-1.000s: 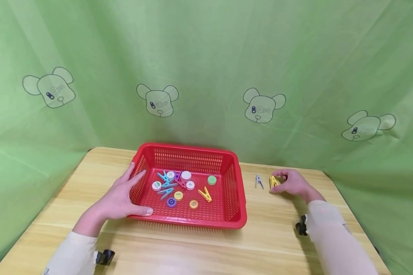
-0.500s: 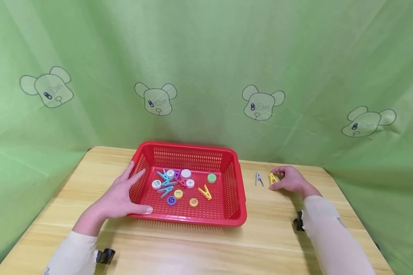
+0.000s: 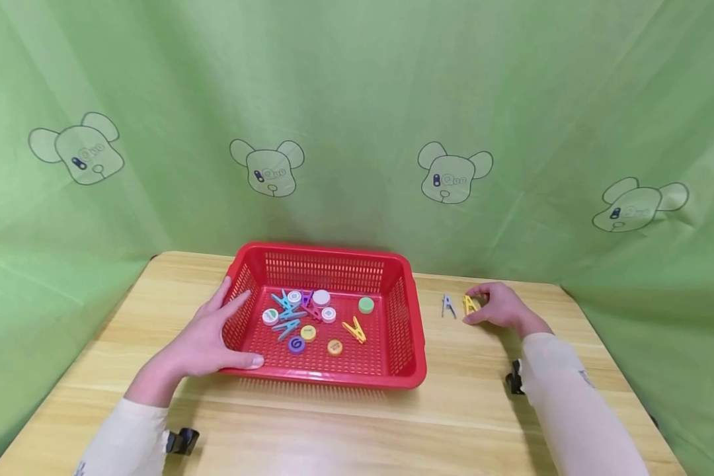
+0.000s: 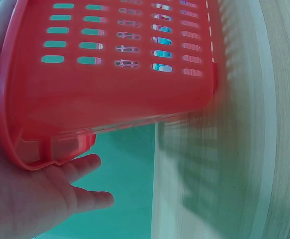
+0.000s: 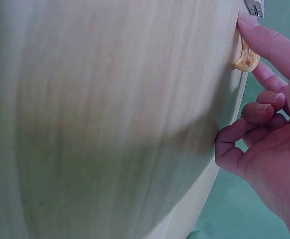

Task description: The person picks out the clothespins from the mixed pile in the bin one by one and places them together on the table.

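My left hand rests on the left end of the red plastic basket, fingers spread and straight, with the thumb over the front rim. In the left wrist view, two fingers extend past the rim. To the right of the basket, my right hand pinches a yellow clothespin between thumb and index finger, low at the tabletop. In the right wrist view, the thumb partly covers this clothespin. A grey-blue clothespin lies just left of it.
Inside the basket lie several teal clothespins, a yellow clothespin, and several round caps, including a green cap and a purple cap. A green curtain hangs behind the wooden table.
My right hand has shifted slightly left with the yellow clothespin, bringing it closer to the grey-blue one. My left hand keeps its place on the basket.
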Available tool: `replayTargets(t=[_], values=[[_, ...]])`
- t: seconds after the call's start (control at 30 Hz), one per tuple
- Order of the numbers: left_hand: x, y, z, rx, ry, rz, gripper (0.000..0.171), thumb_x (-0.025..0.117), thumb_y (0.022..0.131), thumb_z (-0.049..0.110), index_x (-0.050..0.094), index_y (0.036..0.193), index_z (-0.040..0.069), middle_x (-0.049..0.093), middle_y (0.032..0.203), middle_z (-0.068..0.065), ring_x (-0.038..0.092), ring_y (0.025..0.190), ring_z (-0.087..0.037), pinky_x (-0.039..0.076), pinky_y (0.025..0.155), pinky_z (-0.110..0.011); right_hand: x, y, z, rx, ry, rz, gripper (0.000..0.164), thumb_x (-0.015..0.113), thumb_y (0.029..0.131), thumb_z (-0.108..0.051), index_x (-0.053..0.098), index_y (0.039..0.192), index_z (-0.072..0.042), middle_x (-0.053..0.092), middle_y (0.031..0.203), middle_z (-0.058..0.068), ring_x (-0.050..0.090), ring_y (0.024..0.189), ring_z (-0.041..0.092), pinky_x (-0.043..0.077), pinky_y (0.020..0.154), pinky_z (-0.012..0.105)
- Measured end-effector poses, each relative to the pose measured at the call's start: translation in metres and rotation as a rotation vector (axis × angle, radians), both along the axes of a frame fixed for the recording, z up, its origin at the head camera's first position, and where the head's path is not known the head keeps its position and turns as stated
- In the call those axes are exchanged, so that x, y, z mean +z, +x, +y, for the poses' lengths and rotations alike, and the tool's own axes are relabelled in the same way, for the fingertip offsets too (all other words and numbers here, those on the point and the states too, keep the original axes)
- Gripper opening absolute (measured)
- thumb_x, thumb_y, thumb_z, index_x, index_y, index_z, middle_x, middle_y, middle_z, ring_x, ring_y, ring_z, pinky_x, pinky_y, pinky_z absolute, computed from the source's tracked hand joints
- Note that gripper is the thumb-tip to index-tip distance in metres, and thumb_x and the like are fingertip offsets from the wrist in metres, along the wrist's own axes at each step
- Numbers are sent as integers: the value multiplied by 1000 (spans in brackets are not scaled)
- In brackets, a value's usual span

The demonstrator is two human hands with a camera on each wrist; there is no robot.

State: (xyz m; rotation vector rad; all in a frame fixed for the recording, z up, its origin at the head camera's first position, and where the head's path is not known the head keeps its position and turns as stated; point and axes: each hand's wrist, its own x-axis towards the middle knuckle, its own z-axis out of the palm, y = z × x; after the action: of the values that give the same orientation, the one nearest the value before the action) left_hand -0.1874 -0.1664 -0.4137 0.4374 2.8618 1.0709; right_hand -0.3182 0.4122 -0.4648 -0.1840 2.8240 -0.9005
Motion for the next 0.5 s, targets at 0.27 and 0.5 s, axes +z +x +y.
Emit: replayTargets(t=[0.27, 0.5], values=[[0, 0, 0, 2, 5, -4, 121, 90, 65, 52, 27, 159, 10, -1, 165, -17, 13, 143, -49, 46, 94, -64, 2, 0, 0, 4, 4, -1, 65, 92, 71, -22, 64, 125, 3, 57, 118, 23, 48, 101, 35, 40, 96, 52], [0, 0, -1, 2, 3, -5, 121, 90, 65, 52, 27, 159, 10, -1, 165, -17, 13, 143, -49, 47, 93, -63, 0, -1, 1, 4, 9, -11, 66, 92, 72, -22, 64, 126, 3, 57, 118, 22, 47, 101, 34, 40, 95, 51]])
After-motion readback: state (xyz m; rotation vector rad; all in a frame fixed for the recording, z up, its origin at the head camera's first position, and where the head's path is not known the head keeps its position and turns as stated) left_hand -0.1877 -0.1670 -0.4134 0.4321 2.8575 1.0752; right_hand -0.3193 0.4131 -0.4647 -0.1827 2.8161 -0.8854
